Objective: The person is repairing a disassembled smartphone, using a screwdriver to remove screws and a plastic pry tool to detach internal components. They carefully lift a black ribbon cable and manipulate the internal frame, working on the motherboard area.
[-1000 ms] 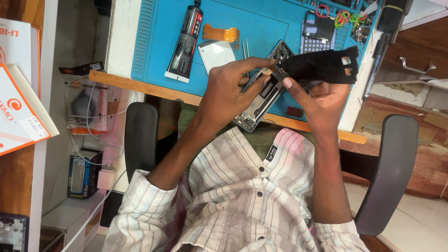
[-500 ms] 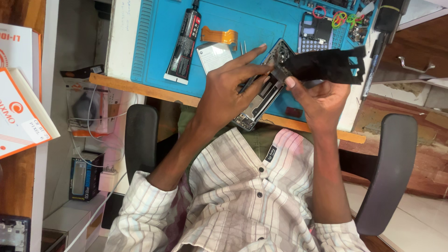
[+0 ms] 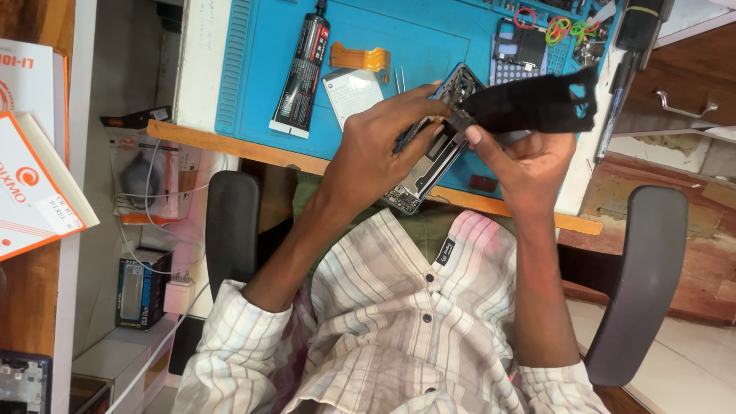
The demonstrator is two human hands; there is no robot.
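Observation:
My left hand [image 3: 379, 149] holds an opened phone [image 3: 429, 165] above the front edge of the blue work mat [image 3: 253, 84], with its fingers spread across the phone's inside. My right hand [image 3: 529, 165] grips a black cover part [image 3: 537, 107] that sticks out to the right from the phone's upper end, thumb pressed where the two meet. Whether the part is still joined to the phone is hidden by my fingers. Both forearms reach up from my striped shirt.
On the mat lie a black glue tube [image 3: 303, 69], an orange flex cable [image 3: 360, 57], a pale card [image 3: 351, 92], tweezers [image 3: 400, 77], a small circuit board [image 3: 514, 54] and coloured rubber bands [image 3: 563, 31]. Chair armrests [image 3: 234, 230] flank me. Boxes [image 3: 31, 176] stand at the left.
The hands and phone have shifted slightly up and right. The grip on the phone and the black part is the same.

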